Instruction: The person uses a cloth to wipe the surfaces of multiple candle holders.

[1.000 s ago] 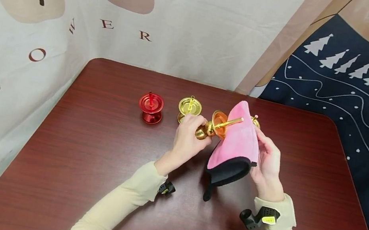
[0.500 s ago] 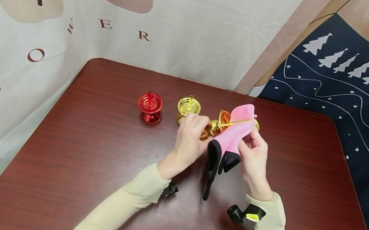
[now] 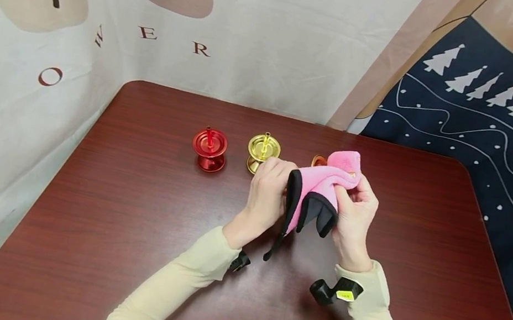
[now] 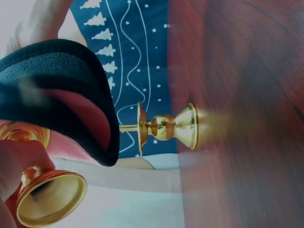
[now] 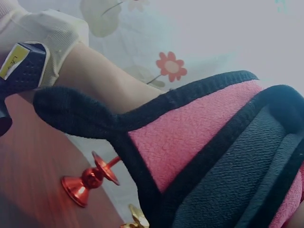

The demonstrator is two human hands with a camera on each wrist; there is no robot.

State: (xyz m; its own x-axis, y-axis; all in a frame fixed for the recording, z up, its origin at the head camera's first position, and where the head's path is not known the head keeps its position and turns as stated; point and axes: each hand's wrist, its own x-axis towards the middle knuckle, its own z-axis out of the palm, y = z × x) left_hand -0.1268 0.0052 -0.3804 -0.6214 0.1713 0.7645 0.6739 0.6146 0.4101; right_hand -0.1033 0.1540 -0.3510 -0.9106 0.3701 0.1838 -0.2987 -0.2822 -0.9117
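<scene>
My left hand (image 3: 268, 195) grips a gold candlestick (image 4: 52, 197) near its foot, tilted off the table with its hollow base showing in the left wrist view. In the head view only the rim of its dish shows past the cloth. My right hand (image 3: 355, 220) pinches a pink fleece cleaning mitt (image 3: 326, 178) with black edging, a dark lining and a black loop. The mitt is folded around the candlestick's thin upper rod, which it mostly hides. The left fingers are partly hidden behind the mitt in the head view.
A red candlestick (image 3: 210, 150) and a gold one (image 3: 264, 147) stand at the back of the brown table (image 3: 128, 207). Another gold candlestick (image 4: 164, 127) stands upright behind the mitt, seen in the left wrist view. Printed cloths hang behind the table.
My right hand has shifted left and folded the mitt over the candlestick's rod, which lay exposed against the pink fleece before. The left hand keeps its grip and has moved slightly right.
</scene>
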